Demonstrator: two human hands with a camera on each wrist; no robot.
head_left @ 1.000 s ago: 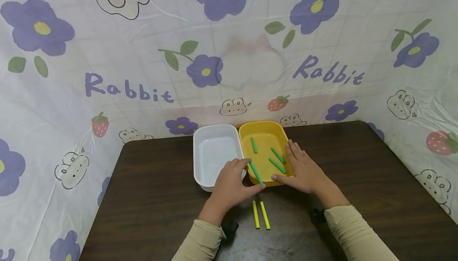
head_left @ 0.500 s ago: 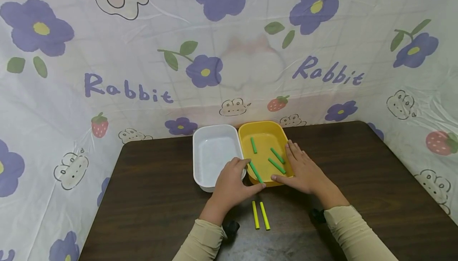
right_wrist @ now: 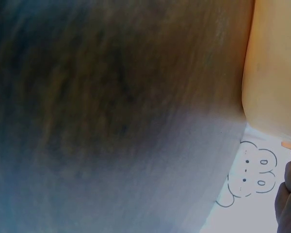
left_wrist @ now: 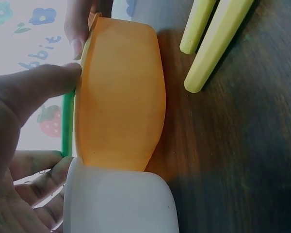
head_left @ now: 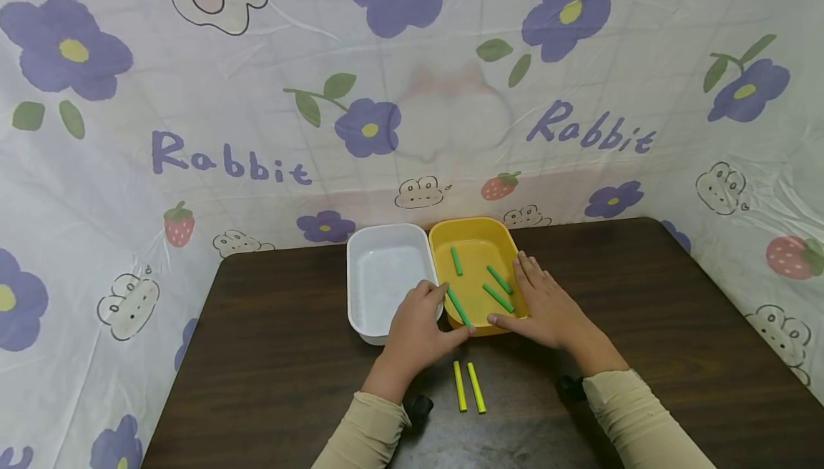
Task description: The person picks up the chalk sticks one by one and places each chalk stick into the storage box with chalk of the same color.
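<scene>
My left hand (head_left: pixel 415 322) pinches a green stick (head_left: pixel 458 307) lengthwise, thumb at its near end and a fingertip at its far end. In the left wrist view this green stick (left_wrist: pixel 67 124) runs along the rim of the yellow container (left_wrist: pixel 121 97). My right hand (head_left: pixel 547 308) rests on the right and front rim of that yellow container (head_left: pixel 473 253), fingers extended and thumb spread. Inside it lie three more green sticks (head_left: pixel 498 297), apart from each other. The right wrist view catches only the container's side (right_wrist: pixel 274 63) and a few of my fingers (right_wrist: pixel 290 194).
A white container (head_left: pixel 389 276) stands left of the yellow one, side by side with it. Two yellow sticks (head_left: pixel 460 387) lie parallel on the dark wooden table (head_left: pixel 277 354), in front of the containers. A printed cloth (head_left: pixel 438 126) hangs behind and at both sides.
My left hand has shifted slightly left and away from me, carrying the green stick with it. The right hand, the containers and the other sticks keep their places.
</scene>
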